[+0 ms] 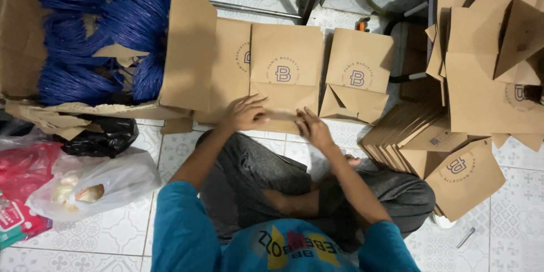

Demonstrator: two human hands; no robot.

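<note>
- Left hand (245, 112): fingers spread flat and pressed on the lower flap of the brown paper bag (286, 73); not closed round anything.
- Right hand (313, 127): fingers bent together on the same bottom edge, just beside the left hand; whether it pinches the fold or only presses it cannot be told, since the fingertips cover the crease.
- Brown paper bag: lies flat on the floor in front of the seated person's crossed legs, bottom end toward the body; it overlaps another flat bag on its left.
- Second folded bag (357, 76): lies just right of it, base flaps turned up.
- Cardboard box (190, 45): upper left, holds bundles of blue cord (96, 34); its top is cut off by the frame.
- Stack of flat bags (413, 136): right of the legs, partly hidden under a loose bag; more bags above run out of view.
- Plastic bags (96, 184): crowd the left floor.
- Tiled floor (510, 215): open room shows only at lower right.
</note>
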